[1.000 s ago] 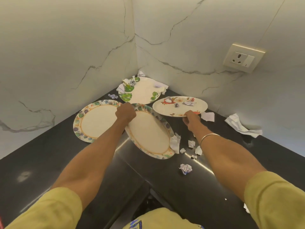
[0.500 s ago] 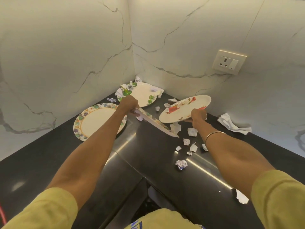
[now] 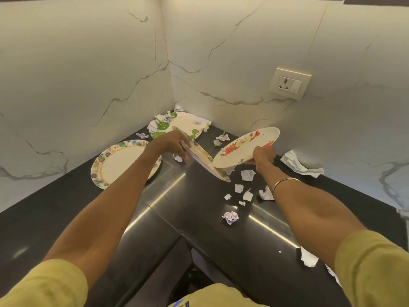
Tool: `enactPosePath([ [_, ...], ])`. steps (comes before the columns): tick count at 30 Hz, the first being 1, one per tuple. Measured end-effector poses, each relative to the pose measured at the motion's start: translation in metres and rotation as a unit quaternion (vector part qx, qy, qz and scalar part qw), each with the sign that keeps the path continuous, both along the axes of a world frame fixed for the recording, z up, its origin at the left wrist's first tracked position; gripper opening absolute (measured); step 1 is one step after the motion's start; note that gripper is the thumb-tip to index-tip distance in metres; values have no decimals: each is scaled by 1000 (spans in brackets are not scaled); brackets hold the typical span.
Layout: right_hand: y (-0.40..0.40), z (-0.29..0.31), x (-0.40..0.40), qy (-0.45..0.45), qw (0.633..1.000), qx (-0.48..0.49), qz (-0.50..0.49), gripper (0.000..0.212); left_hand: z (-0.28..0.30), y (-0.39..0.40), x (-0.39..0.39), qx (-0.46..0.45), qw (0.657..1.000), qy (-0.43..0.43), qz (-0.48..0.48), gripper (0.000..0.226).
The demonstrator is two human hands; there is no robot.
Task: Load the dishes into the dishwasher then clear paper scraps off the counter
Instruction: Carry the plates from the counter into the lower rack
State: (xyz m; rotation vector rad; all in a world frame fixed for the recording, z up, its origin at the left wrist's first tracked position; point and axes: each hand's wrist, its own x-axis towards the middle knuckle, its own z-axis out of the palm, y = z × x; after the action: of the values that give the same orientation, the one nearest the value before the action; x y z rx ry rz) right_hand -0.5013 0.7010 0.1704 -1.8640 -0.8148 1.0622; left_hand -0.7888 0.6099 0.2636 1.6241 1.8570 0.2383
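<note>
Here, left hand (image 3: pixel 171 144) grips the rim of a fruit-border plate (image 3: pixel 204 157), tilted steeply on edge above the surface (image 3: pixel 199 218). Right hand (image 3: pixel 263 155) pinches the near rim of a red-flower plate (image 3: pixel 244 149), lifted and tilted, touching the first. Left of the tilted plate, a second bordered plate (image 3: pixel 117 163) lies flat; behind it, a leaf plate (image 3: pixel 186 125) in the corner. Paper scraps (image 3: pixel 246 175) lie right of it.

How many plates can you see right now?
4. A fruit-rimmed plate lies on the counter at left; a leaf-print plate sits in the corner; the left hand tilts a floral-rimmed plate; the right hand lifts a red-flowered plate.
</note>
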Motion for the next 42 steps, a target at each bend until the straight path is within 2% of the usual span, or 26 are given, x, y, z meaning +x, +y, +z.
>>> enactPosePath([
  [1,-1,1,1,-4,1000,2,3,42,-4,1,4,40,999,28,21,41],
  [3,-5,2,2,-8,1000,9,6,41,-10,-1,11,97,993,31,60,35],
  [8,-22,7,6,-44,998,40,-19,32,-14,-11,23,209,970,38,118,39],
  [12,-48,17,9,-93,992,75,-29,27,-13,-19,23,315,942,85,76,37],
  [14,-61,24,10,-101,990,95,-39,27,-8,-21,26,341,938,42,48,37],
  [20,-94,42,14,-173,973,145,-47,32,11,-18,31,326,945,17,35,33],
  [23,-117,40,11,-261,944,196,-49,27,21,-27,23,360,931,42,52,40],
  [26,-144,38,-1,-310,915,251,-57,27,30,-40,15,387,919,39,64,44],
  [28,-164,39,-10,-331,901,268,-78,28,31,-47,15,393,917,13,72,43],
  [34,-232,55,-17,-337,892,271,-132,33,21,-84,37,346,927,-90,116,43],
  [39,-287,68,6,-360,879,257,-177,31,19,-120,71,337,909,-195,147,42],
  [42,-319,78,25,-369,869,253,-212,30,25,-135,95,335,908,-223,115,40],
])
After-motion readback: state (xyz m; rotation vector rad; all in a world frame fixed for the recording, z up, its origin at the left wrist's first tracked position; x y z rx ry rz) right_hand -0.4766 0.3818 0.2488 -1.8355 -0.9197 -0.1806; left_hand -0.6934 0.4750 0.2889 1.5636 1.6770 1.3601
